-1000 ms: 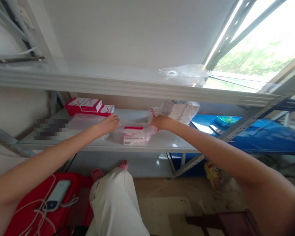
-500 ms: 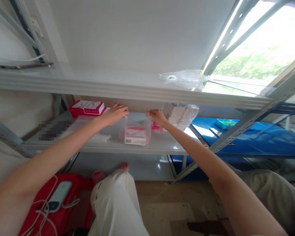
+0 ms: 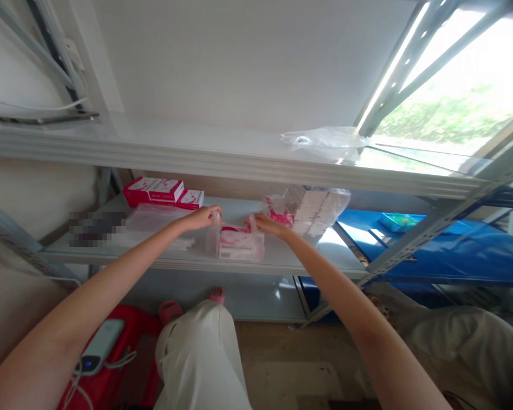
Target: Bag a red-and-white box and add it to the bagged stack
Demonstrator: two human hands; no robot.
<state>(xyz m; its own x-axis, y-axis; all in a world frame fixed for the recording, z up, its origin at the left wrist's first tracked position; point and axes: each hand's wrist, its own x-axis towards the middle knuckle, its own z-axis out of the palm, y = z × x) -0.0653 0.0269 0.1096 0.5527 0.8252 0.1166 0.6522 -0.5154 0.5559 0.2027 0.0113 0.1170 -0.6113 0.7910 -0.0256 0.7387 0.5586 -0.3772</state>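
Note:
On the middle shelf stands a clear pinkish plastic bag with a pink-and-white box inside it. My left hand pinches the bag's left handle. The right handle is gripped by my right hand, close above the box. To the left of the bag lie flat plastic bags, some of them under my left forearm. Pink-and-white boxes sit behind them. On the right, a bagged pink box and a larger stack of white boxes in clear plastic rest near my right hand.
The upper shelf edge runs just above my hands, with a crumpled clear bag on it. A red stool with a power bank and cables is at lower left. A blue surface lies right. Another person's leg shows at lower right.
Both hands have come down toward the shelf with the bag's handles. The bag's top now sits lower around the box, and my right hand is nearer to the left one.

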